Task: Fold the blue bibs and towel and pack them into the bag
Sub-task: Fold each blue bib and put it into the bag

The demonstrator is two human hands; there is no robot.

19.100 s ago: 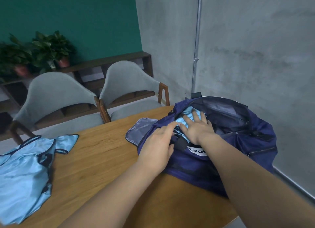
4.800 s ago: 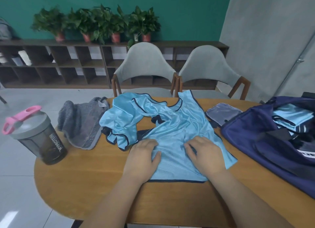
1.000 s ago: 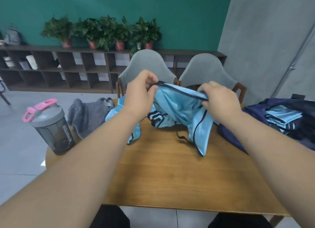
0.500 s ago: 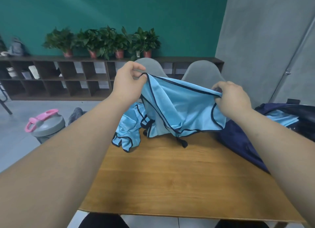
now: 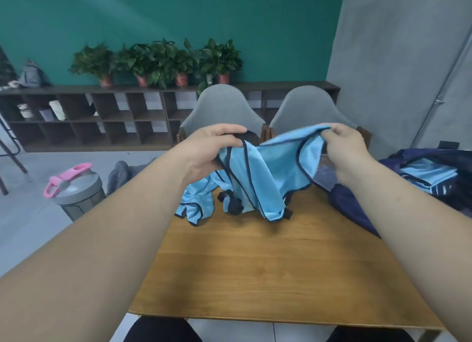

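Light wooden table (image 5: 268, 277) w/ two grey chairs (image 5: 222, 106) behind it, dark cubby shelf (image 5: 89, 121) & potted plants (image 5: 163, 60) along a teal wall. Light-blue mesh bib (image 5: 268, 178) hangs over mid-table, top edge pinched by left hand (image 5: 212, 150) & right hand (image 5: 344, 150). Navy duffel bag (image 5: 350, 201) sits at right, grey towel (image 5: 120, 171) at left. Vs 0.5 s ago, the bib's top edge now sags instead of stretching taut.

Fine mesh cloth on the bib (image 5: 258, 178), light blue with a slight sheen, dark cloth binding along edges. The table (image 5: 268, 265) is wood, smooth, satin finish, grain visible. The bag (image 5: 419, 155) is thin navy woven cloth, matt. The towel (image 5: 120, 170) is grey fuzzy cloth. The bottle (image 5: 76, 188) is plastic, matt grey lid, pink loop. The chairs (image 5: 222, 109) have matt grey upholstery. The wall (image 5: 383, 60) on the right looks like concrete, mottled, matt.
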